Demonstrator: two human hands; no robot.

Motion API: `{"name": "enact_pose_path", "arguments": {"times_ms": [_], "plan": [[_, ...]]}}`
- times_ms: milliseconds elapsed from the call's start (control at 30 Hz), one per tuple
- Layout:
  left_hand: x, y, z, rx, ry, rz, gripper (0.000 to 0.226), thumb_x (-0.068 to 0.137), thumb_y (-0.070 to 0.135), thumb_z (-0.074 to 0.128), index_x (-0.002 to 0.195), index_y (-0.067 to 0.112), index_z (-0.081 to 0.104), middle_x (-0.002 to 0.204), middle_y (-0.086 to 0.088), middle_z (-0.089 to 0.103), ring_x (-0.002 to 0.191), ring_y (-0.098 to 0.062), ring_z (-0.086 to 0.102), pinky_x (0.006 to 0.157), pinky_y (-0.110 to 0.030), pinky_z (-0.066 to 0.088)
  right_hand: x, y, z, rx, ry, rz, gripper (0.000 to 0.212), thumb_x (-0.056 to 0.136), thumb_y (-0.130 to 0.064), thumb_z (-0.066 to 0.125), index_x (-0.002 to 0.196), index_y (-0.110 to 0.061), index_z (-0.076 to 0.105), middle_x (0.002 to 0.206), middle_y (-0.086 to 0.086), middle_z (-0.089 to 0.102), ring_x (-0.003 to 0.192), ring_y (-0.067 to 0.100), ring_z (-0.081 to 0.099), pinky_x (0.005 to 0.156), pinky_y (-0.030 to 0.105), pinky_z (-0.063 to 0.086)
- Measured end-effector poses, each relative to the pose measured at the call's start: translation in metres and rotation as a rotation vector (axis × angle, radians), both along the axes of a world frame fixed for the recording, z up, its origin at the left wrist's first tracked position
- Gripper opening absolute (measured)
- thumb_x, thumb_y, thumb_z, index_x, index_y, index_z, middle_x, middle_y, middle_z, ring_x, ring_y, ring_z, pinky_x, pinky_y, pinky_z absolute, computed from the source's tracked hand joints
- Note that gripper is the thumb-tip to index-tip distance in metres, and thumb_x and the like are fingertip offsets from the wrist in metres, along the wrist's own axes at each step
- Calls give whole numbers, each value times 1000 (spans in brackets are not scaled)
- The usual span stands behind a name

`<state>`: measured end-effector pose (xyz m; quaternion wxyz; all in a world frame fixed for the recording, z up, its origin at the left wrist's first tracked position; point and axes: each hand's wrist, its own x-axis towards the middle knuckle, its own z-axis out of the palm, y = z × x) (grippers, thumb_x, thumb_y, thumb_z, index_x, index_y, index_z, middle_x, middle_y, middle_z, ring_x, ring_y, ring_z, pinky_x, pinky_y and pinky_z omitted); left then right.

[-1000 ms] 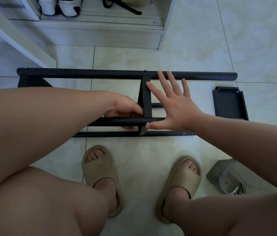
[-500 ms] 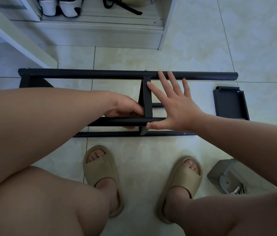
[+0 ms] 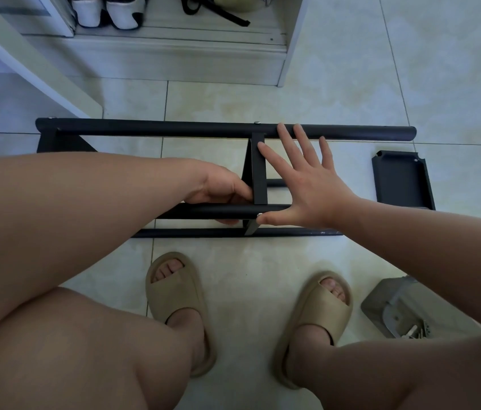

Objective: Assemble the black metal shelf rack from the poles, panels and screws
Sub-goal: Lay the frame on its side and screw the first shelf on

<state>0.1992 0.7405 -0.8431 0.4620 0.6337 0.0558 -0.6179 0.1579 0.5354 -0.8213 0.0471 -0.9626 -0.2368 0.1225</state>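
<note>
1. Partly built black rack (image 3: 174, 129) on its side on the tiled floor, mid-scene; far pole (image 3: 351, 133) running left to right, near pole (image 3: 218, 211) raised, third pole (image 3: 192, 232) flat on the tiles nearest the feet.
2. Middle panel (image 3: 259, 173) on edge between far and near poles.
3. Left hand (image 3: 221, 192) just left of that panel, fingers curled over the near pole, thumb beneath, gripping it.
4. Right hand (image 3: 301, 184) spread wide, fingers straight, holding nothing; fingertips on the far pole, thumb tip at a screw (image 3: 260, 215) on the near pole.
5. Loose panel (image 3: 402, 182) flat on the floor, right, apart from the rack.
6. Near right: grey tray (image 3: 381, 300) with small metal parts; beige sandals (image 3: 174, 291) on both feet.
</note>
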Motion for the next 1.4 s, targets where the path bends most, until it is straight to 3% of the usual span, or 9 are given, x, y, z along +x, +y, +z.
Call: {"name": "enact_pose_path", "arguments": {"times_ms": [100, 467, 600, 833, 1000, 1200, 1267, 1400], "plan": [[-1, -2, 1, -18, -27, 12, 17, 96, 12, 52, 95, 11, 69, 80, -3, 71, 79, -16, 61, 79, -29, 49, 0, -1, 1, -2, 8, -3, 123, 63, -100, 31, 161, -36, -6, 168, 4, -22, 153, 28, -25, 121, 63, -8], [-2, 0, 3, -34, -82, 48, 19, 98, 9, 53, 110, 7, 68, 85, -4, 74, 79, -15, 68, 85, -28, 54, 1, 0, 2, 24, 39, -14, 123, 62, -101, 33, 161, -39, -7, 167, 2, -25, 152, 25, -28, 121, 62, -10], [-3, 1, 4, -30, -62, 55, 15, 98, 7, 55, 104, 9, 68, 90, -5, 74, 79, -14, 71, 82, -27, 58, 0, 0, 2, 26, 52, -16, 124, 61, -102, 32, 160, -40, -8, 167, 1, -26, 152, 25, -29, 121, 61, -11], [-4, 0, 5, -10, -82, 34, 16, 98, 10, 56, 107, 10, 68, 107, -10, 71, 97, -19, 69, 89, -32, 57, 0, 0, 1, 22, 48, -24, 123, 61, -102, 31, 160, -40, -7, 167, 2, -25, 152, 25, -28, 121, 62, -10], [-4, -1, 5, 24, -88, 42, 13, 95, 12, 59, 101, 9, 70, 95, -9, 72, 94, -21, 66, 98, -36, 52, 0, 0, 1, 19, 47, -21, 123, 61, -102, 32, 160, -40, -8, 167, 2, -25, 152, 25, -29, 121, 62, -10], [-3, -1, 7, 3, -83, 22, 15, 95, 8, 55, 97, 8, 70, 83, -5, 73, 78, -16, 68, 87, -29, 54, -1, 0, 2, 34, 52, -24, 122, 62, -101, 33, 160, -41, -8, 167, 1, -26, 152, 24, -29, 121, 62, -10], [-3, 0, 7, -12, -96, 16, 17, 95, 5, 53, 98, 10, 70, 85, -5, 74, 80, -17, 69, 87, -29, 54, -1, 0, 3, 34, 51, -24, 122, 62, -100, 34, 160, -40, -8, 167, 1, -25, 152, 25, -29, 121, 62, -10], [-3, 0, 6, -46, -79, 22, 19, 94, 1, 52, 96, 10, 69, 90, -9, 73, 91, -23, 67, 100, -37, 50, -1, 1, 3, 33, 58, -24, 123, 62, -100, 34, 160, -40, -8, 167, 1, -26, 152, 25, -29, 121, 61, -11]]}}
